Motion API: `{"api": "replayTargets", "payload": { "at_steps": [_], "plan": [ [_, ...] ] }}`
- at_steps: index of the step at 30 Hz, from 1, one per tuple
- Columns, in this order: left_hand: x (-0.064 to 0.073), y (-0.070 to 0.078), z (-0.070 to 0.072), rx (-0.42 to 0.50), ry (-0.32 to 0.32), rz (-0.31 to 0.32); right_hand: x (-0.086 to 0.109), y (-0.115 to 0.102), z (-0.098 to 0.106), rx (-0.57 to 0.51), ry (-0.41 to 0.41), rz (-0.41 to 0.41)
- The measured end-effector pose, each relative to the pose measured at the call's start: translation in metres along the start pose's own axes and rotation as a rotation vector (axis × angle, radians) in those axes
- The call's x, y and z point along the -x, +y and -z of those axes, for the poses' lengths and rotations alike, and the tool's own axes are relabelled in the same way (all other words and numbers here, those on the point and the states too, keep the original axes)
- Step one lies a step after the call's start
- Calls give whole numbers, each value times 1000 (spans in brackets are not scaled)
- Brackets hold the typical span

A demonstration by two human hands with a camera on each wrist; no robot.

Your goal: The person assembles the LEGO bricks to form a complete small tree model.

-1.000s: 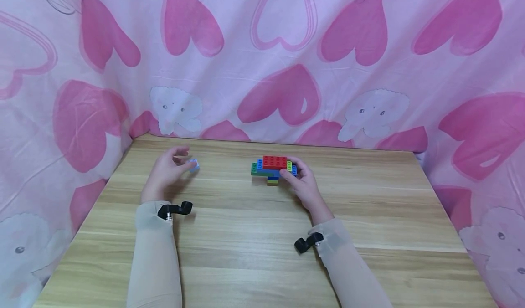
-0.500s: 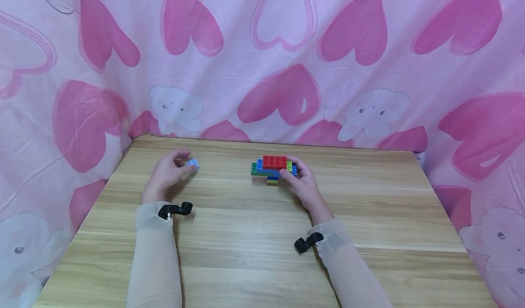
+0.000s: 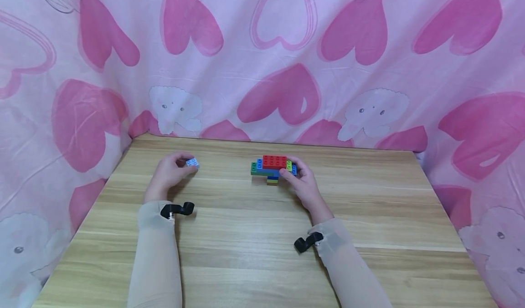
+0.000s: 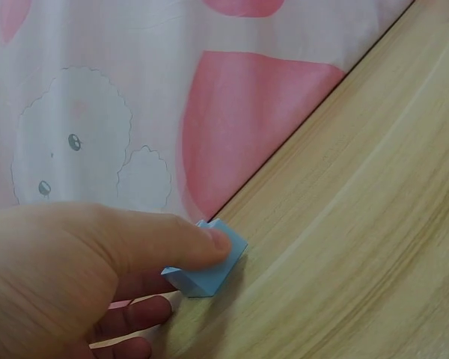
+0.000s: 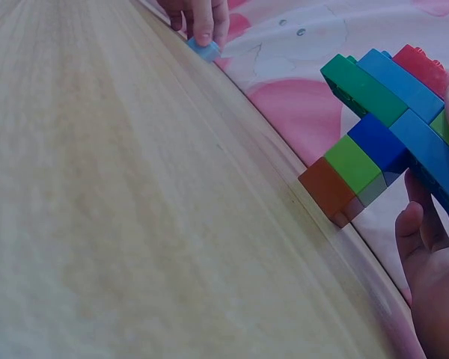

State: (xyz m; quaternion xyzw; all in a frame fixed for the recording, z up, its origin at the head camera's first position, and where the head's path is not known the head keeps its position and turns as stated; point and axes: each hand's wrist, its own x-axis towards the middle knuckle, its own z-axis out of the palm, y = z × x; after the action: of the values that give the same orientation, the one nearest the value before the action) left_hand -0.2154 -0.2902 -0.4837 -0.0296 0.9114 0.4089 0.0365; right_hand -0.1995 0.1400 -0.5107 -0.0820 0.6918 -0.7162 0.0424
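Note:
My left hand (image 3: 168,173) pinches a light blue toy brick (image 3: 192,162) between thumb and fingers, low over the left part of the table. In the left wrist view the thumb lies along one side of that brick (image 4: 209,262). My right hand (image 3: 305,187) grips the right end of a brick build (image 3: 275,162). Red bricks top it, with blue, green and lime ones beneath. The right wrist view shows its narrow stem (image 5: 355,164) of dark blue, lime and orange-brown bricks. Part of the build's right end is hidden by my fingers.
The wooden table (image 3: 246,253) reaches back to a pink curtain (image 3: 229,71) printed with hearts, which also hangs at both sides. A black wrist-camera mount (image 3: 178,209) sits on the left sleeve, and another mount (image 3: 308,243) on the right.
The left fingers have closed in around the light blue brick, and its studs have turned into clearer view. That hand shifted slightly right. The right hand and the build stayed still.

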Motion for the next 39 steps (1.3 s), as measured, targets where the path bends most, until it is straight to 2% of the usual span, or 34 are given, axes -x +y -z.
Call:
{"api": "replayTargets", "payload": {
  "at_steps": [18, 24, 31, 35, 39],
  "plan": [
    [-2, 12, -7, -14, 42, -1, -1, 1, 0, -9, -11, 15],
    [-3, 19, -7, 19, 36, -33, -1, 2, 1, 0, -10, 5],
    [3, 36, -3, 118, 18, -12, -1, 2, 1, -5, -9, 6],
    [5, 45, -2, 126, 32, -41, -1, 2, 1, -3, -13, 9],
    [4, 51, -2, 103, 61, -125, -1, 2, 1, 1, -13, 3]
  ]
}}
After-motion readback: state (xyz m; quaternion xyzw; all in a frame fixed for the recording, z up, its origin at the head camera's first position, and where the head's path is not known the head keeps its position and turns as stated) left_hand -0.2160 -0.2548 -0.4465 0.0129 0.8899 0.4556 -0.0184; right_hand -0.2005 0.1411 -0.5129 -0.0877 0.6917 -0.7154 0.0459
